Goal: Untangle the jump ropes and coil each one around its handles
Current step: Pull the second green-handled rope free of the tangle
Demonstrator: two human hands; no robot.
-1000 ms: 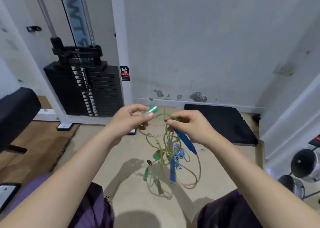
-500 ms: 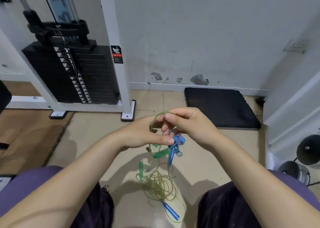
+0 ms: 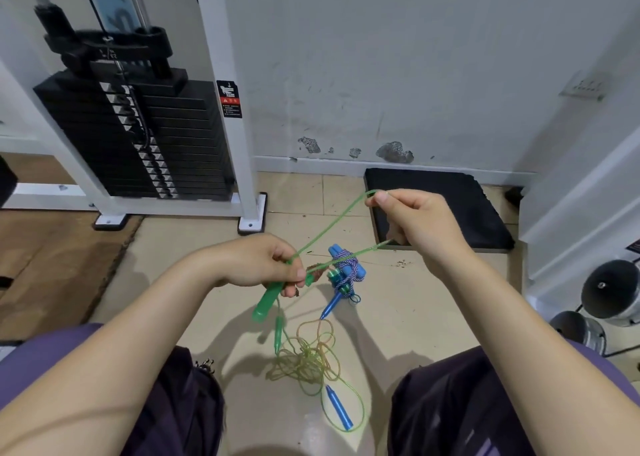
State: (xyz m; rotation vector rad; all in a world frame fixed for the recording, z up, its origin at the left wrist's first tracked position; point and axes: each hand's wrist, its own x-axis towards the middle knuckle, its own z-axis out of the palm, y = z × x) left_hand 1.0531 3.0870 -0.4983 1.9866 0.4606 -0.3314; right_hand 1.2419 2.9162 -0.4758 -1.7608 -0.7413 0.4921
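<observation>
- Green cord (image 3: 332,225) runs as a taut doubled loop from the left hand (image 3: 258,265), near the centre of the view, up to the right hand (image 3: 420,225) at about two o'clock from it; if the right hand pulls harder, any knot lower down would likely tighten instead of freeing.
- Left hand is closed around a green handle (image 3: 266,301) and pinches the cord where it leaves; a loosened grip would probably drop the handle back into the pile.
- Right hand pinches the top of the loop between thumb and forefinger, its other fingers curled; so thin a cord could slip out.
- Blue handles wrapped in purple-and-white rope (image 3: 346,270) sit just behind the lower strand; whether the strand touches them I cannot tell, but it could snag there and drag that bundle along.
- Yellow-green tangle (image 3: 311,358) lies on the floor at six o'clock, with a second green handle (image 3: 278,332) hanging above it and a loose blue handle (image 3: 338,409) below; lifting the held rope may carry these coils up and re-knot them.
</observation>
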